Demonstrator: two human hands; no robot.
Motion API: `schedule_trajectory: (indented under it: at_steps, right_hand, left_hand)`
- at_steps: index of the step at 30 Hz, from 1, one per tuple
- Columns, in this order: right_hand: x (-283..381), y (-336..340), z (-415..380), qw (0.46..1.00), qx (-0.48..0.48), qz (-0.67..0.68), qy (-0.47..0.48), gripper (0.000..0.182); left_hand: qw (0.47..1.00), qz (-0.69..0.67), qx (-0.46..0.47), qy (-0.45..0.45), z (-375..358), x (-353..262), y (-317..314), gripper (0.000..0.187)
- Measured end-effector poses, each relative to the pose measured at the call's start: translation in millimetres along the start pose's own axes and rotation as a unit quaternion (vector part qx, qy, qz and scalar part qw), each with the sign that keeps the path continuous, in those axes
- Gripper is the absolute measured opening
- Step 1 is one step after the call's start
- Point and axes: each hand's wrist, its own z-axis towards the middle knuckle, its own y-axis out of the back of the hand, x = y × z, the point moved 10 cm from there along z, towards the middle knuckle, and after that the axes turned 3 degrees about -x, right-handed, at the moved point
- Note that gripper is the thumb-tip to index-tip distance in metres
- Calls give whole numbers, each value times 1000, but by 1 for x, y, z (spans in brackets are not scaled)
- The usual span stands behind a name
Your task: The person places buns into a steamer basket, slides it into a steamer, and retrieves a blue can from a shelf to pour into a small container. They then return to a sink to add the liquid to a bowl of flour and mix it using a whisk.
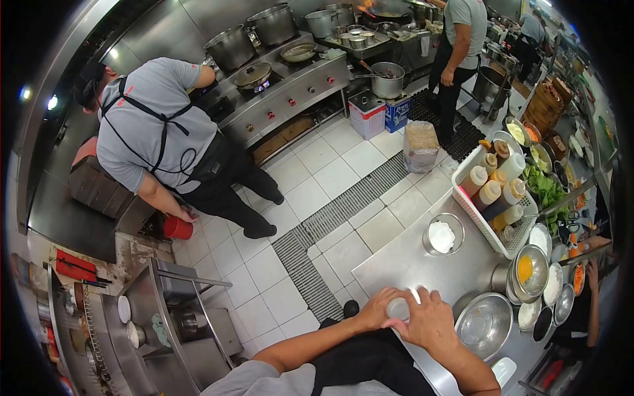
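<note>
My left hand (378, 310) and my right hand (429, 321) are both closed around a small, round, whitish translucent container (398, 309), held over the near edge of the steel table (386, 267). Its contents cannot be made out. Just beyond my hands stands a round bowl (430, 247) with a white substance (441, 235) in it. To the right of my right hand sits a wide steel bowl (485, 327), with a little liquid or residue at its bottom. Farther right, a steel bowl (538, 259) holds something yellow-orange, like egg yolk.
A white basket (485, 228) of squeeze bottles stands at the table's far right. Several ingredient bowls and leafy greens (547, 188) lie beyond. One person (158, 125) bends at the left near a red bucket (178, 228). Another person (459, 39) stands by the stoves. A floor drain grate (330, 218) crosses the tiles.
</note>
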Motion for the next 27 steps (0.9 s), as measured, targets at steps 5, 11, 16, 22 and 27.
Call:
schedule_trajectory:
  at_steps: [5, 11, 16, 22, 27]
  right_hand:
    - [17, -10, -6, 975, -46, 148, 157, 54]
    - [8, 23, -5, 984, -64, 116, 122, 46]
    - [3, -24, -4, 981, 9, 133, 143, 53]
    - [-8, -24, -6, 986, 5, 114, 121, 50]
    - [10, -12, -3, 930, -173, 203, 252, 45]
  left_hand:
    - [999, 28, 10, 18, -4, 4, -5, 64]
    - [998, 55, -17, 3, -1, -4, -3, 64]
    - [998, 55, -11, 16, -4, 0, -5, 65]
    - [999, 33, -22, 28, -5, 6, -4, 67]
    - [999, 27, -13, 30, -6, 0, -1, 59]
